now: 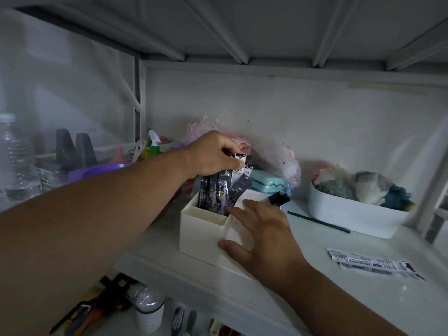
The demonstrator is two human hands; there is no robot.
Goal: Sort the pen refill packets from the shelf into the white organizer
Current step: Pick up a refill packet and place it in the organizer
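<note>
Left hand (213, 154) pinches the tops of the refill packets (219, 190) standing in the white organizer's (201, 235) far-left slot, right hand (264, 235) rests flat-fingered on it; they look light, floppy, slippery, so grab the stiffer header end.

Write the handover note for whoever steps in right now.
Left hand: holds the tops of packets standing in the organizer's rear left compartment.
Right hand: open, fingers resting on the organizer's front right side, steadying it.
Done: several packets already stand in the organizer.
Left: one packet lies flat on the shelf to the right, untouched; it goes in next.
</note>
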